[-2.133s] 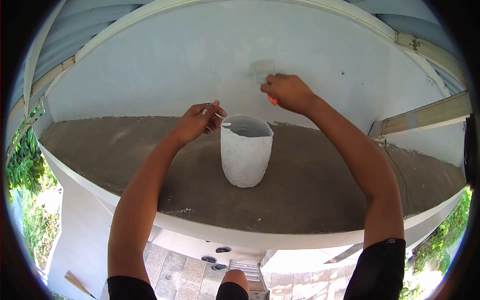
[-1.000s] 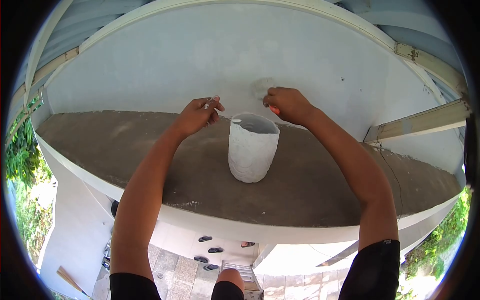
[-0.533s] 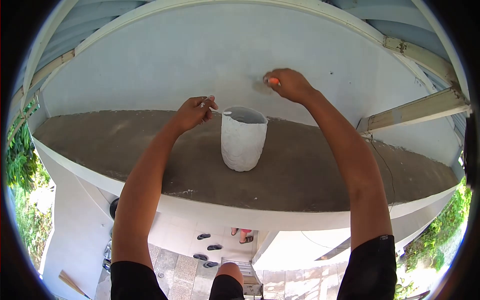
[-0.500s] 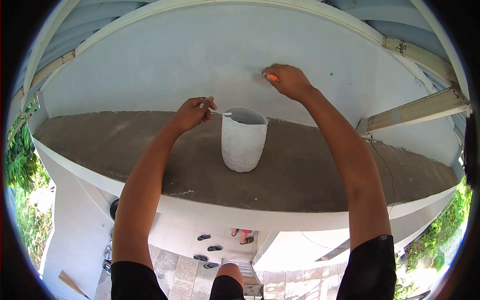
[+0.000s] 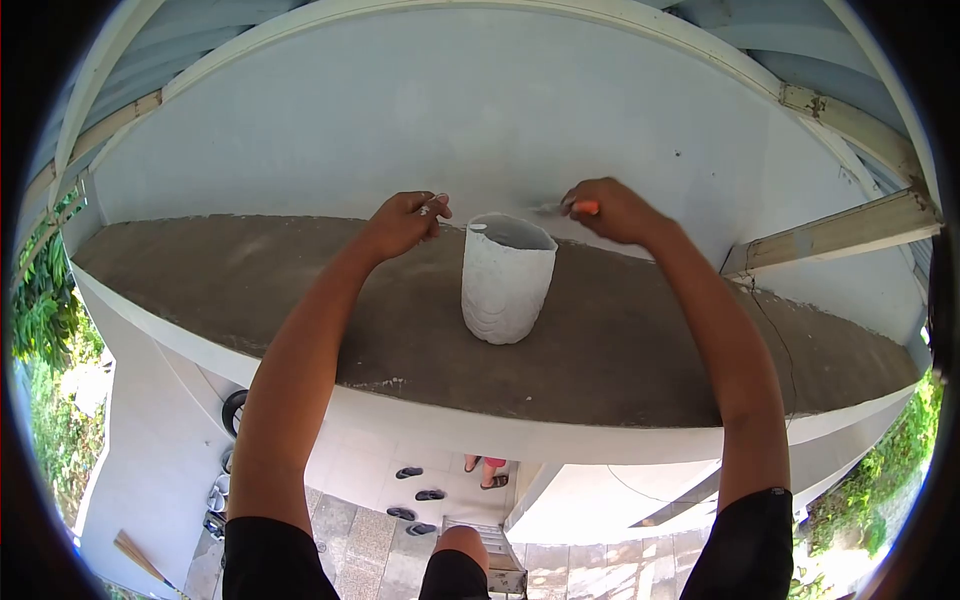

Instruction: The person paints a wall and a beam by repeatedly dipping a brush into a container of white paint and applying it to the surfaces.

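A white-crusted round container (image 5: 508, 290) with an uneven rim stands upright on the brown ledge, its mouth toward me. My right hand (image 5: 615, 210) is closed round an orange-handled tool (image 5: 586, 207) whose blurred greyish head points left, just beyond the container's right rim and close to the wall. To the left of the rim is my left hand (image 5: 408, 222), its fingers curled and pinched. Whitish spots show at these fingertips, and I cannot tell whether they are smears or a small thing held there.
The pale wall (image 5: 400, 120) rises behind the ledge (image 5: 230, 270). A beam (image 5: 835, 235) juts out at the right, with a thin wire (image 5: 775, 325) hanging below it. Far below are several sandals (image 5: 430, 495), a person's feet (image 5: 494, 482) and a ladder (image 5: 468, 536) under me.
My right hand has come down the wall and a little right, bringing the orange-handled tool near the container's rim. The view has shifted slightly; my left hand stays beside the container.
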`<state>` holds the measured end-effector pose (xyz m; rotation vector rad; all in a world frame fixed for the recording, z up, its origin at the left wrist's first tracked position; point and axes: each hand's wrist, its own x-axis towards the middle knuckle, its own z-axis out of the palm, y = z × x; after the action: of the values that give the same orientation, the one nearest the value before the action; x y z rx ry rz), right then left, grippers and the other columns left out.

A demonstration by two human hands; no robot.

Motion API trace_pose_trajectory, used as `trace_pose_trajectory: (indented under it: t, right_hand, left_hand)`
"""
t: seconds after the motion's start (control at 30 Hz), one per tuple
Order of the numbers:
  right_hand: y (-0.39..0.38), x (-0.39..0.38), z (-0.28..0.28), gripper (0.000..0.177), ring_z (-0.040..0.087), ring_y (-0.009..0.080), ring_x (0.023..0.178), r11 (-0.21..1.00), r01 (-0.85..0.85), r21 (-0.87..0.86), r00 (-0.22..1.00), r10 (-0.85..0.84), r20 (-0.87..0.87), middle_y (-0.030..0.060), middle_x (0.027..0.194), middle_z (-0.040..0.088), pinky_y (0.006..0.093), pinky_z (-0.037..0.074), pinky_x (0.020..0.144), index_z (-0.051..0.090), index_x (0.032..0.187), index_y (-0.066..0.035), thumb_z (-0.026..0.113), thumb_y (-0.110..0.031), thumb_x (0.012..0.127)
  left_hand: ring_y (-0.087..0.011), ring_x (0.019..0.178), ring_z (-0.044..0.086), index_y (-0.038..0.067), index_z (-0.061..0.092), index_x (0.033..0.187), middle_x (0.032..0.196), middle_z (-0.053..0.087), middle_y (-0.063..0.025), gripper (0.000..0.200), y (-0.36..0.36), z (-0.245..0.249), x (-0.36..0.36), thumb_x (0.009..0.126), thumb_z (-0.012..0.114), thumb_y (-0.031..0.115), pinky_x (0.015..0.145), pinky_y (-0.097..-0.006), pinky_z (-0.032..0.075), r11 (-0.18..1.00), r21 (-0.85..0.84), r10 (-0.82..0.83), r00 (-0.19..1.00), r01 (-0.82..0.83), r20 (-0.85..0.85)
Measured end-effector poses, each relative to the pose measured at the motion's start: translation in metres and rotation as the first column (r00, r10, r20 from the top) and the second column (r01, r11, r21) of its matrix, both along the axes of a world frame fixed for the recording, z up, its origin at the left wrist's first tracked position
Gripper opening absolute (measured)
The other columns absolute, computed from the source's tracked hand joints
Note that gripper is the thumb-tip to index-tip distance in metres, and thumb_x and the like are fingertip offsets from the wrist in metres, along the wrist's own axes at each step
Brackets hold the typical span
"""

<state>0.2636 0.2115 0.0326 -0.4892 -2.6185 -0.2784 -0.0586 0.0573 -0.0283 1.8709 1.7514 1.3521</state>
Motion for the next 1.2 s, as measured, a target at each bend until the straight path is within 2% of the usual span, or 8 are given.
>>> trace_pose_trajectory:
  t: [0.03, 0.17, 0.27, 0.43, 0.53, 0.93, 1.17, 1.2]
  right_hand:
    - [-0.008, 0.005, 0.011, 0.016, 0.064, 0.0162, 0.090, 0.970, -0.027, -0.241, 0.999, 0.021, -0.026, 0.0052, 0.095, 0.067, 0.0352, 0.053, 0.081, 0.066, 0.104, -0.007, 0.069, -0.008, 0.088]
    - [-0.054, 0.029, 0.061, 0.025, 0.064, 0.0132, 0.085, 0.995, -0.008, -0.096, 0.938, -0.026, -0.346, 0.0042, 0.090, 0.067, 0.0307, 0.053, 0.078, 0.062, 0.108, -0.006, 0.074, -0.012, 0.087]
    - [-0.072, 0.042, 0.097, 0.027, 0.066, 0.0142, 0.088, 0.947, -0.207, -0.247, 0.880, 0.069, -0.471, 0.0055, 0.093, 0.067, 0.0301, 0.055, 0.078, 0.061, 0.111, -0.004, 0.073, -0.015, 0.089]
    - [-0.137, 0.033, 0.114, 0.034, 0.070, 0.0166, 0.089, 0.877, -0.428, -0.219, 0.715, 0.181, -0.676, 0.0110, 0.097, 0.071, 0.0323, 0.059, 0.082, 0.064, 0.114, 0.003, 0.073, -0.020, 0.092]
    - [-0.148, 0.025, 0.107, 0.036, 0.067, 0.0159, 0.090, 0.881, -0.422, -0.215, 0.785, 0.236, -0.573, 0.0080, 0.097, 0.068, 0.0317, 0.058, 0.079, 0.060, 0.119, 0.000, 0.069, -0.025, 0.094]
    - [-0.140, -0.025, 0.067, 0.029, 0.067, 0.0163, 0.083, 0.851, -0.333, -0.406, 0.922, 0.203, -0.330, 0.0096, 0.092, 0.069, 0.0322, 0.058, 0.075, 0.059, 0.111, 0.002, 0.070, -0.018, 0.093]
    - [-0.132, -0.038, 0.052, 0.028, 0.067, 0.0170, 0.082, 0.709, -0.281, -0.647, 0.953, 0.128, -0.274, 0.0092, 0.092, 0.068, 0.0325, 0.059, 0.077, 0.060, 0.110, -0.001, 0.069, -0.023, 0.095]
    - [-0.129, -0.038, 0.050, 0.028, 0.067, 0.0172, 0.083, 0.661, -0.272, -0.699, 0.957, 0.107, -0.271, 0.0093, 0.093, 0.067, 0.0329, 0.059, 0.078, 0.059, 0.110, -0.001, 0.069, -0.024, 0.095]
  left_hand:
    - [-0.0124, 0.070, 0.060, 0.004, 0.070, 0.102, 0.075, 0.064, -0.0042, 0.049, 0.001, -0.001, 0.001, 0.105, 0.051, 0.048, 0.069, -0.0304, 0.051, 1.000, -0.003, -0.013, 1.000, 0.013, -0.002]
    - [-0.0124, 0.071, 0.060, 0.004, 0.070, 0.103, 0.076, 0.064, -0.0030, 0.048, 0.003, -0.001, 0.007, 0.105, 0.051, 0.048, 0.069, -0.0308, 0.051, 0.999, -0.013, -0.033, 0.999, 0.033, -0.001]
    - [-0.0126, 0.077, 0.063, 0.005, 0.070, 0.108, 0.083, 0.067, -0.0030, 0.046, -0.002, 0.000, 0.018, 0.106, 0.049, 0.046, 0.072, -0.0309, 0.053, 0.996, -0.056, -0.071, 0.995, 0.075, 0.067]
    - [-0.0203, 0.114, 0.064, 0.004, 0.061, 0.128, 0.123, 0.068, -0.0107, 0.058, -0.019, 0.007, 0.041, 0.107, 0.039, 0.053, 0.105, -0.0383, 0.049, 0.892, -0.108, -0.369, 0.844, 0.439, 0.390]
    - [-0.0252, 0.134, 0.051, 0.000, 0.045, 0.147, 0.147, 0.054, -0.0143, 0.071, -0.018, 0.007, 0.040, 0.105, 0.039, 0.057, 0.113, -0.0443, 0.039, 0.796, -0.154, -0.460, 0.750, 0.585, 0.475]
    - [-0.0227, 0.117, 0.064, 0.003, 0.052, 0.135, 0.129, 0.064, -0.0118, 0.058, -0.022, 0.003, 0.045, 0.107, 0.038, 0.052, 0.106, -0.0419, 0.048, 0.809, -0.125, -0.434, 0.727, 0.574, 0.532]
    - [-0.0227, 0.115, 0.064, 0.002, 0.053, 0.134, 0.128, 0.065, -0.0109, 0.058, -0.023, 0.006, 0.045, 0.107, 0.040, 0.052, 0.105, -0.0410, 0.048, 0.801, -0.138, -0.436, 0.726, 0.582, 0.532]
    - [-0.0237, 0.123, 0.059, 0.003, 0.045, 0.142, 0.138, 0.059, -0.0121, 0.061, -0.020, 0.005, 0.042, 0.107, 0.038, 0.052, 0.107, -0.0429, 0.046, 0.786, -0.162, -0.445, 0.728, 0.597, 0.522]
